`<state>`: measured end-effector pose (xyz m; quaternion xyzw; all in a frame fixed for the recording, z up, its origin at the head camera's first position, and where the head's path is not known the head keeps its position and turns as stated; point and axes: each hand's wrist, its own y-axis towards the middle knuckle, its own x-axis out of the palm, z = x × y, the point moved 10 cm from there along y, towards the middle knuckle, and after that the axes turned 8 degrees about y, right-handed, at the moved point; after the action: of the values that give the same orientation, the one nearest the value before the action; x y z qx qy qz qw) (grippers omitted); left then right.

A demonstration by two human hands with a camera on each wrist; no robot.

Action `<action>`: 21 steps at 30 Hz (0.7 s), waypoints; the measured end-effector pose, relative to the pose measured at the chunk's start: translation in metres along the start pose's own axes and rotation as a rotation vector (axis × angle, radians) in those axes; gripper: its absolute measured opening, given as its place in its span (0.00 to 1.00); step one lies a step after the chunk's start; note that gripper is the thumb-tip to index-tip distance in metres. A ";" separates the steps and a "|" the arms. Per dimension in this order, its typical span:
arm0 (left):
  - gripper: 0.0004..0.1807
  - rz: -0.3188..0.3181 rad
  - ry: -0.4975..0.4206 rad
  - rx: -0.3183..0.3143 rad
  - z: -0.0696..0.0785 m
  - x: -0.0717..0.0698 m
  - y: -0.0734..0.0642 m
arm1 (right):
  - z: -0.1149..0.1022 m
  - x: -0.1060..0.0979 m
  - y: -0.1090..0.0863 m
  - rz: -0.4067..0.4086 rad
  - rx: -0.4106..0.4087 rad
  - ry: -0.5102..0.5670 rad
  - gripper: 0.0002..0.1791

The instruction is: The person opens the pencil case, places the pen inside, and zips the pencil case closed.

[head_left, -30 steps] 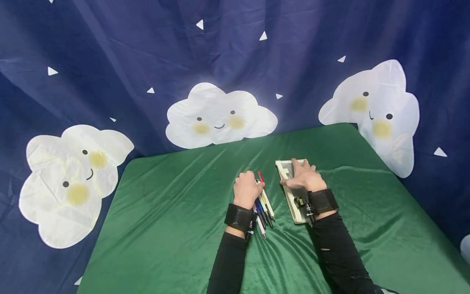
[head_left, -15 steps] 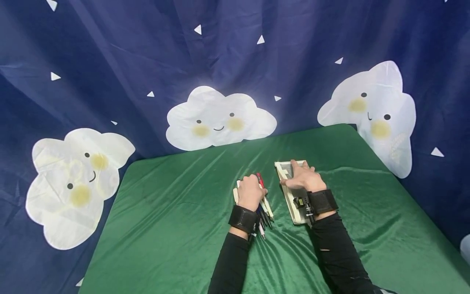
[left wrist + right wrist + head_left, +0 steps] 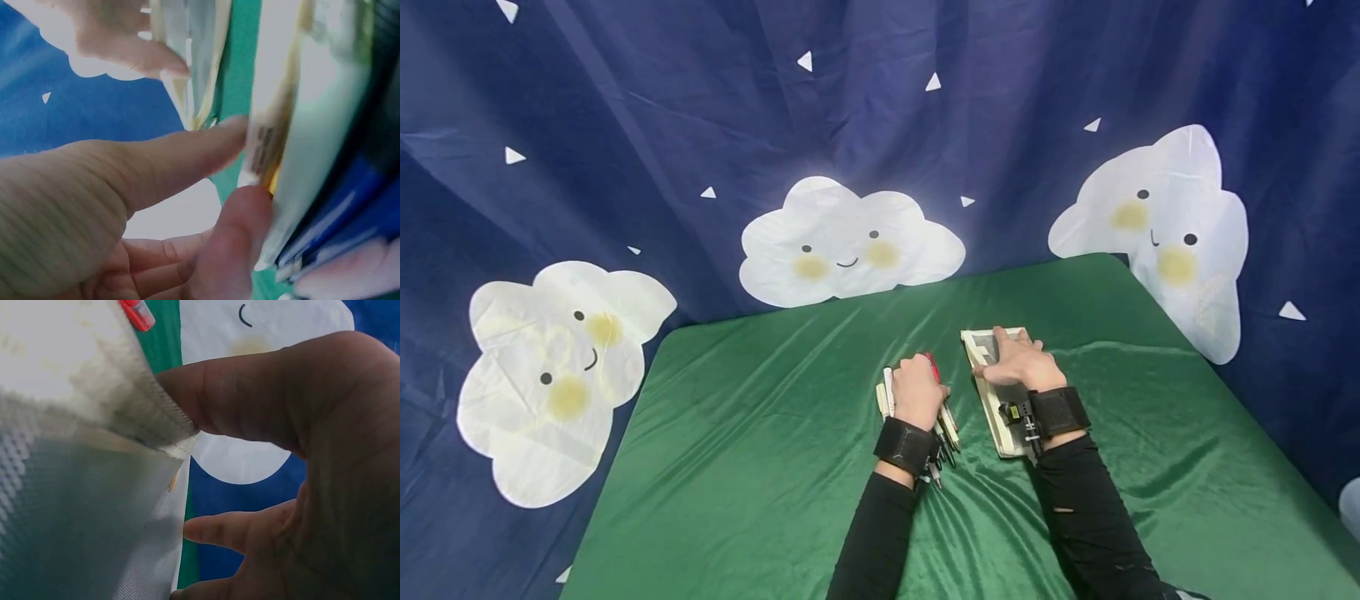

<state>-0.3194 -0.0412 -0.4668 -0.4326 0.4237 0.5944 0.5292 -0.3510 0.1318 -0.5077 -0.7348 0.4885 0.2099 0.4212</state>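
Several pens lie in a loose bundle on the cloth, among them a red-topped pen point(image 3: 932, 365), a white pen point(image 3: 889, 392) and a cream one point(image 3: 882, 401). My left hand point(image 3: 919, 396) is over the bundle and hides its middle. In the left wrist view its thumb and a bent finger meet a white pen point(image 3: 319, 125), with blue pens point(image 3: 350, 194) beside it and another fingertip at their far side. To the right lies a flat mesh pouch with cream edges point(image 3: 996, 408). My right hand point(image 3: 1021, 365) rests spread on it, its thumb point(image 3: 250, 387) at the cream edge.
A green cloth point(image 3: 760, 467) covers the table. Behind it hangs a dark blue curtain point(image 3: 865, 108) with white clouds. Both wrists wear black straps with small cameras, and one camera point(image 3: 1015, 414) overlaps the pouch.
My left hand has slid right and slightly nearer across the pens, so the white and cream ends now show at its left. The right hand and the pouch stay in place.
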 end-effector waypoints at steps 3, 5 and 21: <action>0.31 -0.004 -0.018 -0.036 -0.001 0.003 0.000 | 0.000 0.000 0.001 -0.002 -0.004 -0.004 0.53; 0.27 -0.003 -0.029 -0.055 -0.002 0.004 0.000 | 0.000 0.000 0.001 -0.005 -0.005 -0.007 0.53; 0.18 -0.026 -0.146 -0.069 -0.015 0.004 0.008 | 0.002 0.000 0.003 -0.007 -0.005 -0.003 0.54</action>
<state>-0.3267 -0.0548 -0.4746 -0.4113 0.3577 0.6317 0.5512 -0.3536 0.1329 -0.5103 -0.7372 0.4846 0.2108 0.4210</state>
